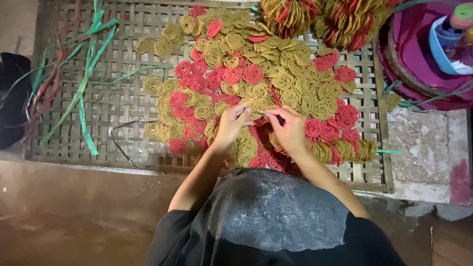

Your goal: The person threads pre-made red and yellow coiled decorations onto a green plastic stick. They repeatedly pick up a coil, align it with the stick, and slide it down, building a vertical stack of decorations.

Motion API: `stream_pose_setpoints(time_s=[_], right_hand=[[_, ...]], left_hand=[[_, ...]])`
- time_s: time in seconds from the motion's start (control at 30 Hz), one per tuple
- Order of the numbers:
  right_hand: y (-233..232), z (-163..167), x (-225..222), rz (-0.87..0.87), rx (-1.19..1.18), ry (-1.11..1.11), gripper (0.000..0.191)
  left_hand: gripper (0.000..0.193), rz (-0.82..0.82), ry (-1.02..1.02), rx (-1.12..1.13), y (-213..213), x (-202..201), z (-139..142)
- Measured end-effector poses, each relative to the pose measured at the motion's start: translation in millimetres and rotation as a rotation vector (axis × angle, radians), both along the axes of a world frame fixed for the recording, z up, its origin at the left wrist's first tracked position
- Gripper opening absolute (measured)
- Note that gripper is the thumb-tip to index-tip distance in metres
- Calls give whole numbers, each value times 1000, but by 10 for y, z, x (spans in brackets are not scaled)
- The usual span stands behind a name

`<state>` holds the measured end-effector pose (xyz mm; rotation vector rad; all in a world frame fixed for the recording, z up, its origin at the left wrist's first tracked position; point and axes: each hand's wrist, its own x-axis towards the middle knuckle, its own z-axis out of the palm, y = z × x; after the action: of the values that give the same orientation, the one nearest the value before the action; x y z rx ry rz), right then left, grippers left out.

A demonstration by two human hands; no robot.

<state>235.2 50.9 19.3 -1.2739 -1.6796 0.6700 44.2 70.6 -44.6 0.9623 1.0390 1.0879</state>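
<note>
**Hands pinching green strip over disc pile**

Mat (98, 98) first: woven bamboo lattice, takes up most of the view. Discs (256, 88), yellow and red coiled rounds, heaped from mat centre out to its right edge and down to the near edge. Two tied bundles (320, 19) of the same discs sit at the far right corner. Loose green strips (88, 74) lie along the left edge.

Left hand (231, 125) and right hand (290, 128) sit close together near the mat's near edge, over the pile. Fingertips of both are pinched on a short thin green strip (262, 112) between them.

Handling, my read: strip is light, limp, probably slick, so grip near the ends. Discs look thin and brittle; hold by the rim, no squeeze.
</note>
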Motion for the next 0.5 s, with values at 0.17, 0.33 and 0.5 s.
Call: stream_pose_setpoints(time_s=[0.17, 0.33, 0.5], right_hand=[[-18, 63, 1, 7, 110, -38, 10], [-40, 69, 15, 21, 116, -67, 9], [-59, 72, 18, 30, 137, -102, 10]], left_hand=[[40, -17, 12, 28, -40, 35, -15], [40, -18, 20, 35, -91, 61, 20], [40, 1, 0, 15, -94, 74, 13]])
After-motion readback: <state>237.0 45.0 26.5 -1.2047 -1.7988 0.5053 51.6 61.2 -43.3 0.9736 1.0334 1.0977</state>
